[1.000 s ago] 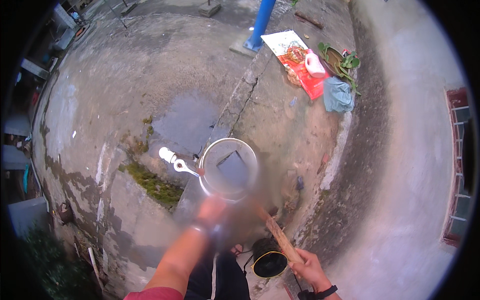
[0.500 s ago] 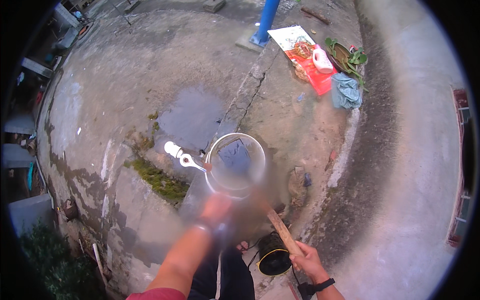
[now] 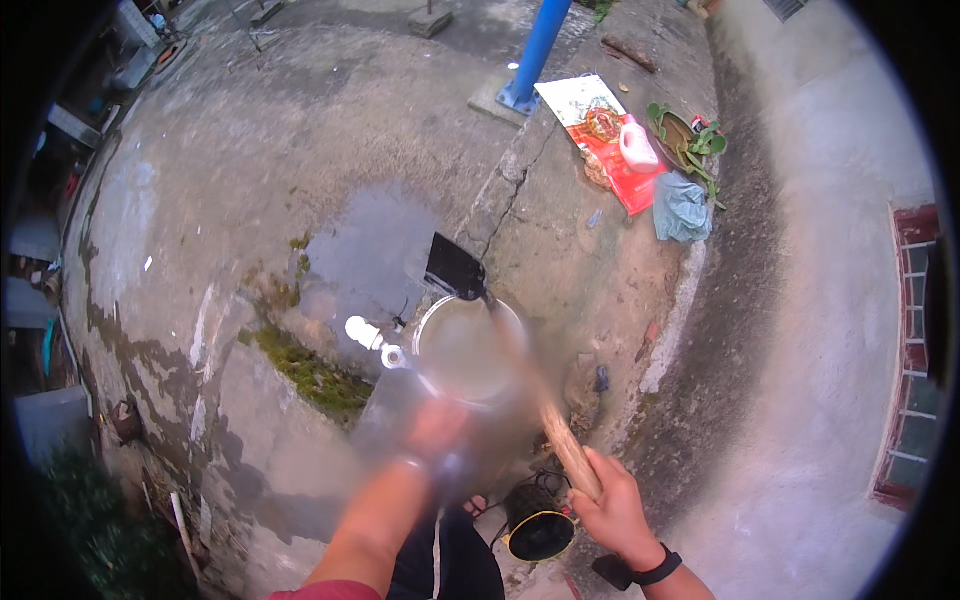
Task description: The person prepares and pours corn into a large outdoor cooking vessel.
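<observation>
My right hand [image 3: 615,508] is closed around the wooden handle of a spade [image 3: 560,435]. Its flat, dark, wet-looking blade [image 3: 453,267] is raised just past the far rim of a round white bucket [image 3: 519,325]. The handle slants across the bucket's right side. My left hand [image 3: 437,428] is at the bucket's near rim, but a blur hides its fingers and whether it touches the rim. Cloudy liquid fills part of the bucket. A white plastic pipe fitting [image 3: 372,338] sticks out at the bucket's left side.
Below the handle, near my feet, stands a black pot with a yellow rim [image 3: 540,528]. A mossy strip [image 3: 310,375] and a puddle [image 3: 370,240] lie left. Farther off are a blue post [image 3: 540,50], a pink jug [image 3: 637,148] on a red sheet, and a grey-blue bag [image 3: 682,208].
The spade's blade has come up out of the bucket and now shows beyond its far rim. My right hand has moved slightly up, still on the handle. My left hand stays near the rim.
</observation>
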The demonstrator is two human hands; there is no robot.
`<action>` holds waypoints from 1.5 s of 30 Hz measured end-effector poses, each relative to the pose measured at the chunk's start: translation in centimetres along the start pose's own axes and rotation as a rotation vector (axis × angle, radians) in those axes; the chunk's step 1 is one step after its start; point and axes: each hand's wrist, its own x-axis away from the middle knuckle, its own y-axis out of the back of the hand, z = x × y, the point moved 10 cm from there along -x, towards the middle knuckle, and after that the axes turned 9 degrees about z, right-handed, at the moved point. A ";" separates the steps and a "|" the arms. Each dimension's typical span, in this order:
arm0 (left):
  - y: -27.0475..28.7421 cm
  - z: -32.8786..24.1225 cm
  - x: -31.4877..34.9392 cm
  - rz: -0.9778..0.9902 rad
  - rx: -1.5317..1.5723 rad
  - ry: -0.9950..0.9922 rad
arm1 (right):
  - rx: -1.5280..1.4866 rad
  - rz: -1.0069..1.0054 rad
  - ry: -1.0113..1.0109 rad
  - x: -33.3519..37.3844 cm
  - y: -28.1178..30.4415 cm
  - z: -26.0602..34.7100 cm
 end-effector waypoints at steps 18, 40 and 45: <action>-7.4 -8.8 -3.4 -0.211 0.692 0.101 | -1.208 -0.192 -0.520 16.2 0.4 -10.3; -6.2 -9.1 -8.1 -0.158 0.551 0.100 | -1.669 -0.828 -0.547 37.7 -3.4 -9.9; -5.9 -9.1 -8.6 -0.446 0.529 0.219 | -1.744 -0.866 -0.616 41.1 -8.7 -9.2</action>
